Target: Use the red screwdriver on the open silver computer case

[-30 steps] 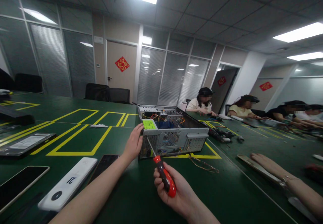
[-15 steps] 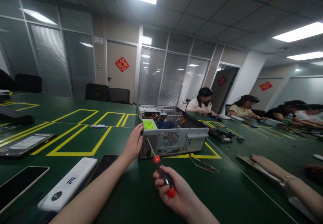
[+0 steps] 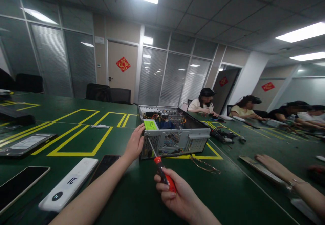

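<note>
An open computer case [image 3: 175,140] lies on the green table with its vented, ported panel facing me. Inside its left corner is a power supply with a bright green label [image 3: 150,125]; coloured wires show behind it. My left hand [image 3: 135,143] rests flat against the case's left side, fingers stretched along the corner. My right hand [image 3: 175,189] is wrapped round the red and black handle of a screwdriver [image 3: 159,164]. Its shaft slants up to the left, and the tip meets the panel near the upper left corner. Whether a screw sits under the tip is too small to tell.
A white power bank [image 3: 69,184], a phone [image 3: 24,187] and a hard drive [image 3: 27,144] lie at left. Thin wires [image 3: 204,164] lie before the case. At right, another person's hand [image 3: 269,162] rests on a flat piece. Co-workers [image 3: 201,105] sit along the far right side.
The screwdriver handle has turned in my right hand, showing more red on its near side, and the fingers have shifted slightly. My left hand and the case stay put.
</note>
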`<state>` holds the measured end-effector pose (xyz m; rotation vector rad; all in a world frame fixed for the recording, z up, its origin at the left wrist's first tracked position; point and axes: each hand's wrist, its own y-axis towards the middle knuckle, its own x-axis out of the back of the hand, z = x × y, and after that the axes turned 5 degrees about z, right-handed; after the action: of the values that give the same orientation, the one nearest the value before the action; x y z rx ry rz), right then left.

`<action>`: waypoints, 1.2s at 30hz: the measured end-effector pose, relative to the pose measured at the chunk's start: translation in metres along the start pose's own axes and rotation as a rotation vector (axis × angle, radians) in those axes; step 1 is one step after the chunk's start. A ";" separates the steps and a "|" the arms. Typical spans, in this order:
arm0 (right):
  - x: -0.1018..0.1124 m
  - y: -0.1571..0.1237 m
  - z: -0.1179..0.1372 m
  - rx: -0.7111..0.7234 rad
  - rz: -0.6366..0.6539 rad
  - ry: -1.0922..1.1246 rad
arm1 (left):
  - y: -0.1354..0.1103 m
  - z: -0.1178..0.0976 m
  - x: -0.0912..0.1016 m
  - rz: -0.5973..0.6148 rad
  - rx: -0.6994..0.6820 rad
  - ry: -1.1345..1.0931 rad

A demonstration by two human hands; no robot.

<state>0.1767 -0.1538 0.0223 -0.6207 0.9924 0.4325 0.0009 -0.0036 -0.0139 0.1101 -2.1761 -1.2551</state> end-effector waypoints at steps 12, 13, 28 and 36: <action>-0.002 0.000 0.000 -0.024 -0.037 -0.118 | 0.000 -0.001 0.001 -0.003 -0.004 0.010; -0.002 0.000 0.001 -0.041 -0.023 -0.118 | 0.000 0.000 0.000 -0.002 -0.004 0.010; 0.000 0.002 0.000 0.050 -0.054 -0.056 | 0.000 0.000 0.001 -0.008 -0.010 0.021; 0.000 0.002 0.003 0.059 -0.010 -0.023 | 0.000 -0.002 0.001 -0.008 -0.011 0.013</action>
<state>0.1775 -0.1507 0.0228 -0.5666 0.9764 0.3991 0.0011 -0.0052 -0.0124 0.1217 -2.1595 -1.2671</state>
